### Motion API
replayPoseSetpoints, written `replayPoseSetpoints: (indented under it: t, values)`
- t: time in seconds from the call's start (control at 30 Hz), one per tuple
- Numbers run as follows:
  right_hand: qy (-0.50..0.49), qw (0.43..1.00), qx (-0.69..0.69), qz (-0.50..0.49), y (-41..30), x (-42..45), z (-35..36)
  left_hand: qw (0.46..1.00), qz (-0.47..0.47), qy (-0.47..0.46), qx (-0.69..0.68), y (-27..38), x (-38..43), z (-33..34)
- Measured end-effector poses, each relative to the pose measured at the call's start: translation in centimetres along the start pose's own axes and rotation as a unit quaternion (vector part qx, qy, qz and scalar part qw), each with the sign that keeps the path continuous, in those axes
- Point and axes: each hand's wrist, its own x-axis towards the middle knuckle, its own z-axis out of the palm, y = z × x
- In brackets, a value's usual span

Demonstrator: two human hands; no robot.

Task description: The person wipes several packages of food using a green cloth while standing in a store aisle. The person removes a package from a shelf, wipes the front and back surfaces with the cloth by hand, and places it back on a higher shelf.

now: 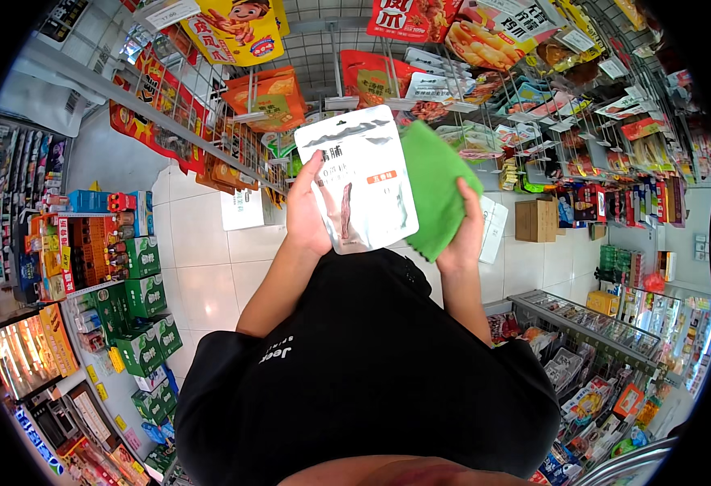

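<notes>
My left hand point(308, 212) grips a silver-white foil snack pouch point(367, 206) by its left side, thumb on the front. The pouch is upright and bears writing, a small red label and a picture of a dried meat strip. A hang hole shows at its top edge. In my right hand point(461, 237) is a green cloth point(440, 188), pinched with the thumb on its face. The cloth lies just right of the pouch, its left edge close to or behind the pouch's right edge; I cannot tell whether they touch.
Ahead, a wire grid rack holds hanging snack bags, among them a yellow bag point(234, 30) and an orange pouch point(276, 97). A cardboard box point(536, 221) stands on the tiled floor point(203, 243). Green cartons point(142, 346) are stacked at left; a display shelf point(592, 316) is at right.
</notes>
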Motion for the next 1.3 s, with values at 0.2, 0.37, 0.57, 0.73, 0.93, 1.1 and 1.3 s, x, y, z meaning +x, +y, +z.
replayPoseSetpoints:
  t: [0.2,0.37,0.57,0.73,0.93,1.1,1.3]
  values:
    - [-0.109,0.929,-0.232,-0.266,-1.1,-1.2,-1.2,0.985,-0.092,-0.074,-0.122,0.3,0.3,-0.5]
    - [-0.323,0.476,-0.698,-0.426,-0.6,-0.6,3.4,0.992,-0.084,-0.072,-0.056,-0.6,0.0,0.1]
    - [-0.416,0.449,-0.697,-0.374,1.1,-2.4,4.6,0.987,-0.104,-0.095,-0.078,-0.6,-0.1,-0.9]
    - [-0.357,0.468,-0.708,-0.391,1.1,-1.2,5.7,0.997,-0.068,-0.017,-0.016,-0.9,-0.9,-0.5]
    - [-0.316,0.466,-0.735,-0.378,0.4,-1.7,4.7,0.991,-0.105,-0.033,-0.075,-1.1,-0.6,-1.4]
    - [-0.377,0.442,-0.721,-0.378,1.1,-1.1,6.3,0.995,-0.099,-0.026,-0.007,-1.3,-0.9,-2.2]
    - [-0.301,0.478,-0.726,-0.393,-0.1,0.7,4.4,0.978,-0.118,-0.098,-0.140,-0.9,0.0,-2.7]
